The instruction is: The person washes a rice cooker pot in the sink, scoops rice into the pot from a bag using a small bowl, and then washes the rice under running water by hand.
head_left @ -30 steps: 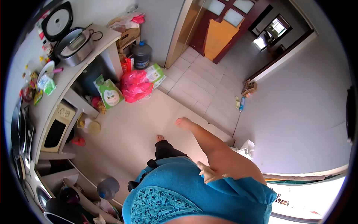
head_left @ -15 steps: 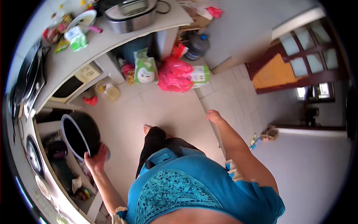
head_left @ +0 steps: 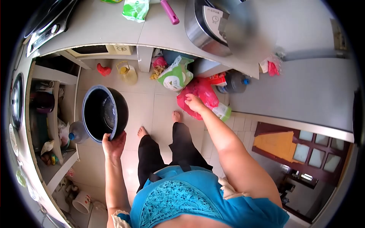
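My left hand [head_left: 113, 145] grips the rim of a black basin [head_left: 122, 110], thumb over the edge and fingers beneath. The basin is tilted, its dark mouth facing the left side of the view, and some pale marks show on its inner wall. My right hand [head_left: 194, 103] is held out with its fingers loosely bent and nothing in it. Behind that hand in the view is a pink plastic bag [head_left: 207, 93] on the floor; contact between them cannot be made out. A green and white bag [head_left: 175, 74] stands beside the pink one.
A counter [head_left: 159, 36] curves along the far side, bearing a steel rice cooker [head_left: 197, 32] and a pan's purple handle [head_left: 170, 12]. An oil jug [head_left: 127, 75] and a large water bottle [head_left: 236, 83] stand on the floor. Open shelves [head_left: 57, 125] line the left.
The view has turned right and nearer the far counter. My left hand still holds the basin, whose mouth shows more. My right hand now appears in front of the pink bag.
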### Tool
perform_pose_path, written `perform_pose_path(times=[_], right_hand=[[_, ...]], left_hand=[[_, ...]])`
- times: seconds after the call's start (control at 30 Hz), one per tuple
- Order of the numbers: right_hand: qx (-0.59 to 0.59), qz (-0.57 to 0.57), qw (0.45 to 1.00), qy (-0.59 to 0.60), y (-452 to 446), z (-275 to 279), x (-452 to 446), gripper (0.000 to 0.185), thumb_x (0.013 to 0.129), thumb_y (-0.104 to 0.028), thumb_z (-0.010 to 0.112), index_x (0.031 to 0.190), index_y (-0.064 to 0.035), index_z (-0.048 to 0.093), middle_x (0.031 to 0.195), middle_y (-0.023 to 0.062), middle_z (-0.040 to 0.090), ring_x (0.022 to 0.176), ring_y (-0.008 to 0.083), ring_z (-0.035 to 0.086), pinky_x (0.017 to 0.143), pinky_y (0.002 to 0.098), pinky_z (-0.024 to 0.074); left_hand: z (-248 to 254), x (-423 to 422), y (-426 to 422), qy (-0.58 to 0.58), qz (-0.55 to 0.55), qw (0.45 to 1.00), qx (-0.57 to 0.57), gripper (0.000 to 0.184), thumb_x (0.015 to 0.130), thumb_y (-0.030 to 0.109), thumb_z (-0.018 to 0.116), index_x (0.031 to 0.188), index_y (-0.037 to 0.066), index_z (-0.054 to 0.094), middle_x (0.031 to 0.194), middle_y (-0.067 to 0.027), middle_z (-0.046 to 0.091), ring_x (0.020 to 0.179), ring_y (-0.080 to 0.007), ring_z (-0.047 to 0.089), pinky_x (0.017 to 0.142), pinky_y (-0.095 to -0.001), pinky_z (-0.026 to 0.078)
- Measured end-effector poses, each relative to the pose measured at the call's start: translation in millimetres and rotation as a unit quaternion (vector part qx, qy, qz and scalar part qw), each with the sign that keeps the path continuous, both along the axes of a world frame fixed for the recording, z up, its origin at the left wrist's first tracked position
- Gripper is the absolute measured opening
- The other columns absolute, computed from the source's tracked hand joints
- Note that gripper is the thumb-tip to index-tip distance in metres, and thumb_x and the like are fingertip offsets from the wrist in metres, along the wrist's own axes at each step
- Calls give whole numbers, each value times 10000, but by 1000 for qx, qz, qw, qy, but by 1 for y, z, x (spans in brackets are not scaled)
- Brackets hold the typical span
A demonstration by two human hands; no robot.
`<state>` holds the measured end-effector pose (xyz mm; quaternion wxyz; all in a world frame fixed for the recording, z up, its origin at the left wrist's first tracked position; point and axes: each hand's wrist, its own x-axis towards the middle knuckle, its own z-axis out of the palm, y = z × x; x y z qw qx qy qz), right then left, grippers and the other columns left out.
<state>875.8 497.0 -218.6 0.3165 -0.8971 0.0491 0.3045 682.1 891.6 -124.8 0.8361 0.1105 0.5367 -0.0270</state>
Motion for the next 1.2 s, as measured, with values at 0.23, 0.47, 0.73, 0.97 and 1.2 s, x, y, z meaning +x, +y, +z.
perform_pose_path(times=[0.23,0.47,0.73,0.97,1.2], right_hand=[[8,128,992,-11,30,-24,90,536,793,-267,617,1254,-28,483,1193,201,568,1121,332,532,943,377,424],[88,-4,994,72,12,-94,172,390,781,-181,611,1107,28,564,1091,196,620,1016,300,593,867,368,449],[-89,36,995,38,28,-200,196,400,773,-209,568,1104,14,595,1127,205,605,1077,323,572,892,371,452],[116,0,983,139,57,-246,165,409,820,-96,462,1217,-54,554,1232,153,558,1131,296,519,955,349,398],[24,-86,977,195,-3,-247,237,434,845,-91,459,1274,-30,477,1235,212,522,1116,345,521,918,449,448]], left_hand=[[-4,-10,-91,53,72,996,8,555,781,280,441,1182,-102,471,1154,-294,539,1088,-399,516,1015,-463,395],[-46,3,-158,43,125,991,-4,492,777,220,450,1139,-111,483,1165,-268,542,1107,-370,516,1028,-429,393],[-121,-17,-217,74,113,991,15,289,780,94,460,1037,-6,548,1058,-100,611,1007,-246,575,921,-396,447],[-138,-25,-242,127,83,988,8,280,764,69,482,1025,-11,545,1052,-90,606,989,-234,579,901,-381,457],[-139,-7,-242,141,111,983,24,259,765,23,483,1015,-20,536,952,-92,597,854,-216,595,788,-366,501]])
